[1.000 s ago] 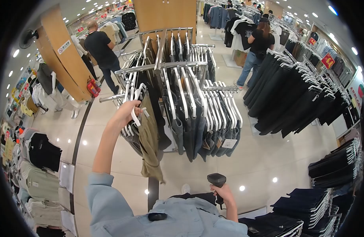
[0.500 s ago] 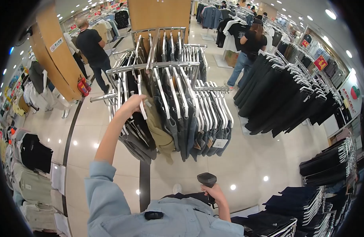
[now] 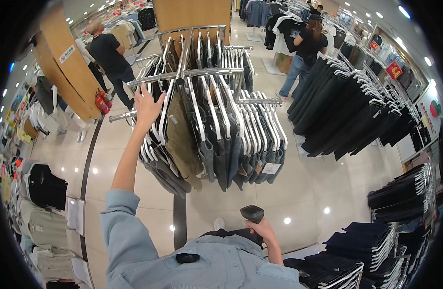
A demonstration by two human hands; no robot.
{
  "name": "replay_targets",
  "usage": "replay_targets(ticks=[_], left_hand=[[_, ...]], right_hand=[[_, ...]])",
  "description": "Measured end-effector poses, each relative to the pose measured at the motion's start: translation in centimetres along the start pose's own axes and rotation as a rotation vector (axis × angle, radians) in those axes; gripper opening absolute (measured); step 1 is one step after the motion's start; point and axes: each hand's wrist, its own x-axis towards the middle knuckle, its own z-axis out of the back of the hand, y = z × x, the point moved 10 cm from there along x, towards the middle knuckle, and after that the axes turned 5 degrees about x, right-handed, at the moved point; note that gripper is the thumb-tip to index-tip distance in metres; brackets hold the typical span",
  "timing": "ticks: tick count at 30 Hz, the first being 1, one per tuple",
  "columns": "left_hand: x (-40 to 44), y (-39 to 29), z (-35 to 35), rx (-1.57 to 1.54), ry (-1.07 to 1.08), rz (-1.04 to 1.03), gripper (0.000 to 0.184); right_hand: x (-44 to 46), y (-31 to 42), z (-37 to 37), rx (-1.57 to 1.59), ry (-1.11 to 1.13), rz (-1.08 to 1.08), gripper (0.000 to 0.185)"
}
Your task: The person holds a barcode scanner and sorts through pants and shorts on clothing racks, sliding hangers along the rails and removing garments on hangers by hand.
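Note:
My left hand [image 3: 148, 107] is raised at the left part of the metal clothes rack [image 3: 202, 72], fingers spread and holding nothing, in front of the white hangers. Just right of it the olive trousers [image 3: 180, 139] hang among dark garments. Grey jeans [image 3: 226, 154] on white hangers fill the middle of the rack, and a white tag [image 3: 271, 168] shows on the pair at the right. Low in front of my body, my right hand [image 3: 261, 230] is wrapped round the handle of a black handheld scanner [image 3: 252, 213].
Black trousers [image 3: 327, 106] hang on a long rack at the right. A person in black [image 3: 110, 58] stands behind at the left, another [image 3: 308, 45] at the back right. Folded clothes [image 3: 48, 185] lie at the left; more dark trousers [image 3: 358, 241] hang at the lower right.
My left hand has let go of the olive trousers' hanger and moved up and left, its fingers now spread. The olive trousers now hang in line with the other garments on the rack.

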Motion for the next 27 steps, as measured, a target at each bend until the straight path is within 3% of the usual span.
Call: replay_targets(ticks=[2,6,11,13,16,21,27], left_hand=[[0.2,0.3,-1.3,0.008,0.016,-0.009,0.106],[-2.0,-2.1,-1.2,0.017,-0.01,-0.096,0.109],[-3.5,-2.6,-3.1,-0.007,0.053,-0.185,0.091],[-4.2,-1.6,-5.6,0.072,0.245,-0.131,0.085],[-5.1,-2.8,-6.4,0.007,0.344,-0.173,0.061],[-6.4,-4.9,-7.8,0.032,0.543,-0.147,0.058],[-6.7,-7.0,-8.4,0.106,0.557,-0.215,0.053]], right_hand=[[0.0,-0.2,0.2,0.02,-0.007,-0.005,0.023],[-0.2,-0.6,0.5,0.054,-0.025,-0.025,0.022],[-0.6,-1.2,1.5,-0.004,-0.049,-0.046,0.023],[-0.5,-1.5,1.8,-0.029,-0.057,-0.056,0.024],[-0.6,-0.7,1.8,-0.038,-0.038,-0.022,0.027],[-1.2,0.0,2.7,-0.068,-0.043,-0.015,0.037],[-1.5,-1.2,4.9,0.004,-0.051,0.014,0.033]])
